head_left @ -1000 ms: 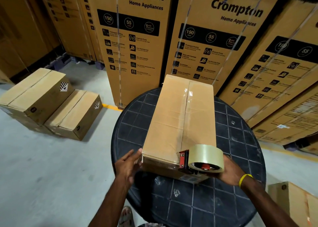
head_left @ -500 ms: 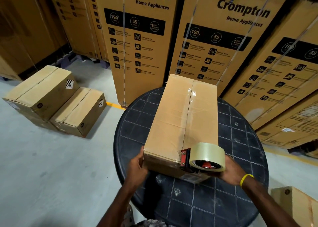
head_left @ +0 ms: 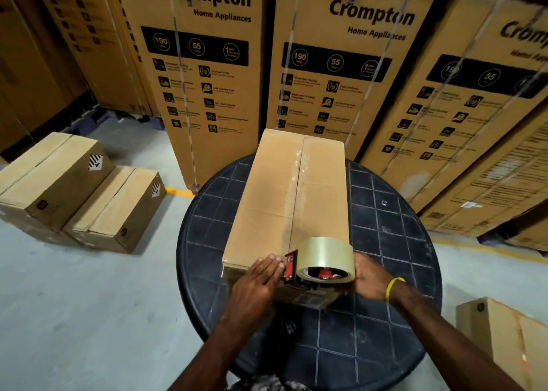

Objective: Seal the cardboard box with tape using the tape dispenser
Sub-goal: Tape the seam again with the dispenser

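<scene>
A long brown cardboard box lies lengthwise on a round black table. Clear tape runs along its centre seam from the far end to the near edge. A red tape dispenser with a clear tape roll sits at the box's near edge, over the seam. My right hand grips the dispenser from the right; a yellow band is on that wrist. My left hand lies flat on the box's near end, fingertips touching the dispenser's red front.
Tall printed appliance cartons stand right behind the table. Two small sealed boxes sit on the grey floor at the left. Another carton stands at the lower right beside the table.
My left hand moved from the box's near left corner rightward onto the near edge, up against the dispenser. The dispenser and right hand stayed at the near end.
</scene>
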The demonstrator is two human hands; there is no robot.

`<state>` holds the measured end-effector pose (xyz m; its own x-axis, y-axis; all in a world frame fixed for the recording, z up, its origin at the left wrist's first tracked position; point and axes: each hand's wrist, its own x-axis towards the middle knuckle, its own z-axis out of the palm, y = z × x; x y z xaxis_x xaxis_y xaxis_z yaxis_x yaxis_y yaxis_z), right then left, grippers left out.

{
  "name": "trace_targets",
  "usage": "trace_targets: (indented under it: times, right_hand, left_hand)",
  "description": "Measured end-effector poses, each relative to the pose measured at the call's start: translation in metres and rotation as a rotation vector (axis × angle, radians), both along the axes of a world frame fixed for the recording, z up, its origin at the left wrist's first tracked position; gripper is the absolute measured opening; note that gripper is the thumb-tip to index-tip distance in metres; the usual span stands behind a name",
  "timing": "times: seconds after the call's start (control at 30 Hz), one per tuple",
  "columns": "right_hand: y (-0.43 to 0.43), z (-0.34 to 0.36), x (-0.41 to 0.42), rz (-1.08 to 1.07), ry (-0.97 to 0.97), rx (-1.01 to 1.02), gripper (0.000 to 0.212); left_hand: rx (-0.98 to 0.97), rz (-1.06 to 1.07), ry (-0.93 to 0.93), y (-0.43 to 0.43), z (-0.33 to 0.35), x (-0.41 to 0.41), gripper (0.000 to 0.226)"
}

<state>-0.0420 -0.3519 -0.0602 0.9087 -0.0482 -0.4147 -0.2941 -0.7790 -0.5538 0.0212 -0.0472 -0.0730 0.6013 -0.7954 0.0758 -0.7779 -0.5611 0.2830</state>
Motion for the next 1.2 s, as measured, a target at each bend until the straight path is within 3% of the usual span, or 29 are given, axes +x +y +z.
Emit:
trace_targets:
  times: [0.13,0.23,0.3,0.4,0.47,0.53,0.6,0.9,1.2]
  right_hand:
    - [-0.006,0.017,-0.007,0.008,0.012,0.081,0.055]
    - [-0.025,0.040,-0.031,-0.006,0.009,0.100,0.050]
    - [-0.045,0.051,-0.046,-0.084,0.010,0.162,0.046]
    - [-0.078,0.052,-0.068,-0.095,0.038,0.233,0.047]
    - [-0.094,0.053,-0.081,-0.088,0.027,0.211,0.060]
    - [-0.100,0.057,-0.091,-0.069,0.025,0.202,0.083]
    - [-0.102,0.054,-0.094,-0.051,0.004,0.227,0.093]
    - [-0.108,0.046,-0.089,-0.016,-0.037,0.210,0.093]
    - [-0.141,0.042,-0.115,-0.069,-0.055,0.168,0.071]
  left_hand:
    - [0.009,0.014,-0.035,0.003,-0.003,0.001,0.095]
    - [-0.052,0.015,-0.106,0.003,-0.006,0.002,0.067]
    - [-0.057,0.042,-0.126,0.003,-0.008,0.001,0.068]
    - [-0.056,0.055,-0.092,0.001,-0.011,-0.002,0.089]
    - [-0.093,0.055,-0.091,0.002,-0.013,-0.002,0.091]
    - [-0.135,0.037,-0.121,0.002,-0.015,-0.001,0.074]
    - [-0.144,0.040,-0.136,0.002,-0.015,0.000,0.064]
    - [-0.110,0.031,-0.136,0.007,-0.018,0.005,0.067]
    - [-0.081,0.047,-0.175,0.004,-0.015,0.005,0.065]
